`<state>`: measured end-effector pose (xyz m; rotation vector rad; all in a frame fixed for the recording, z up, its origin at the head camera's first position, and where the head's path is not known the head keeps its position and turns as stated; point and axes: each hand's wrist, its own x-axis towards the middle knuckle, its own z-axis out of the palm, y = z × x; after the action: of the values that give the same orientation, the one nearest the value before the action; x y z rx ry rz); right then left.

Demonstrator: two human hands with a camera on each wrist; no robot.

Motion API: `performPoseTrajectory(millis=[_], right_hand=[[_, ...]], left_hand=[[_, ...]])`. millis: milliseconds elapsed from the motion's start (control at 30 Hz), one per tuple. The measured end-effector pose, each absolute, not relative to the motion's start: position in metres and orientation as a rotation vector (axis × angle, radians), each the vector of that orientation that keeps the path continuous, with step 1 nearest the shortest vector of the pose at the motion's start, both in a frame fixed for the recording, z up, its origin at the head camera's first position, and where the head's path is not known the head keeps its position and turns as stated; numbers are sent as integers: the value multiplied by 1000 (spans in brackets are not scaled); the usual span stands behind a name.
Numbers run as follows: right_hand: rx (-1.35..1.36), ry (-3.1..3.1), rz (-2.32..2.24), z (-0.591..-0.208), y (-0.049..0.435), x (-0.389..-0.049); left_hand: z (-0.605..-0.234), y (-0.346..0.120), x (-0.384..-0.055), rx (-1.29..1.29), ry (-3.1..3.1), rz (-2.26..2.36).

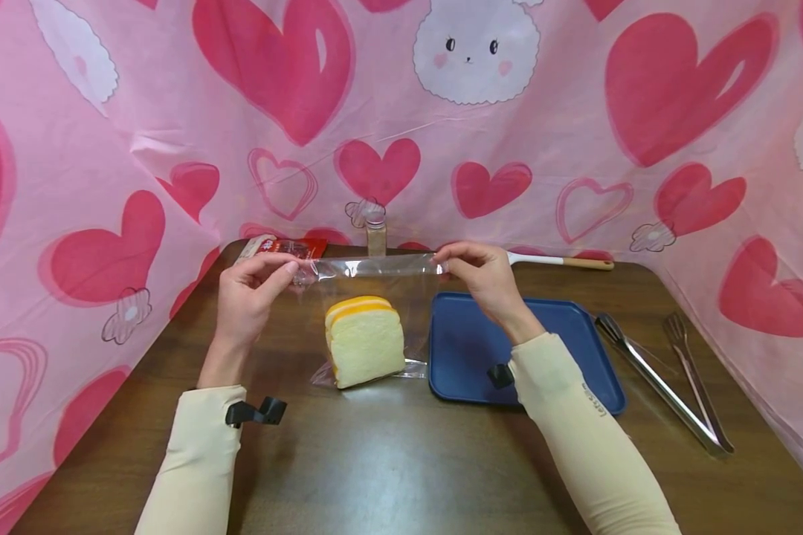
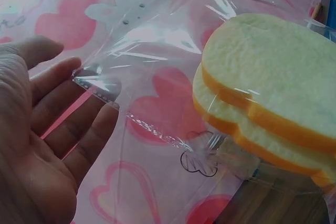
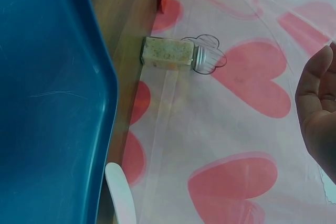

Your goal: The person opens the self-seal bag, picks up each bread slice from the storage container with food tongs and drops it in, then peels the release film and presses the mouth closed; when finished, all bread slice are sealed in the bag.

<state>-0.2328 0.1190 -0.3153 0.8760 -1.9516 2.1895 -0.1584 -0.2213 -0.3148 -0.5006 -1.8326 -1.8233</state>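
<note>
A clear plastic bag [image 1: 381, 267] hangs upright over the table, with thick bread slices [image 1: 368, 345] inside, yellow-crusted and stacked face to face. My left hand [image 1: 244, 297] pinches its upper left corner between thumb and fingers. At the upper right corner, my right hand [image 1: 485, 279] pinches the film the same way. In the left wrist view, the bag's edge [image 2: 100, 85] lies against the fingertips, and the bread [image 2: 273, 72] shows through the film. The right wrist view catches only part of the right hand [image 3: 320, 111] at its edge.
A blue tray [image 1: 455, 390] lies right of the bag, under my right forearm. Metal tongs [image 1: 676, 412] rest beyond it. At the back stand a spice jar [image 1: 376, 236], a red packet [image 1: 314, 248] and a white utensil with a wooden handle [image 1: 589, 264]. Heart-patterned cloth surrounds the table.
</note>
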Motion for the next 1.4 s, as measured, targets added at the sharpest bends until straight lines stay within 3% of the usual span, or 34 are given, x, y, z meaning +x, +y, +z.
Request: performPoseTrajectory(millis=[533, 767, 1067, 1400], right_hand=[[858, -1984, 2173, -315, 122, -235], [887, -2065, 1889, -287, 121, -232], [1193, -2568, 1036, -224, 41, -212], [1406, -2857, 762, -223, -13, -216]], left_hand=[[-314, -215, -161, -432, -1843, -1775], [-313, -214, -161, -454, -1872, -1766], [-311, -214, -158, -483, -1863, -1795], [-309, -215, -154, -530, -1903, -1853]])
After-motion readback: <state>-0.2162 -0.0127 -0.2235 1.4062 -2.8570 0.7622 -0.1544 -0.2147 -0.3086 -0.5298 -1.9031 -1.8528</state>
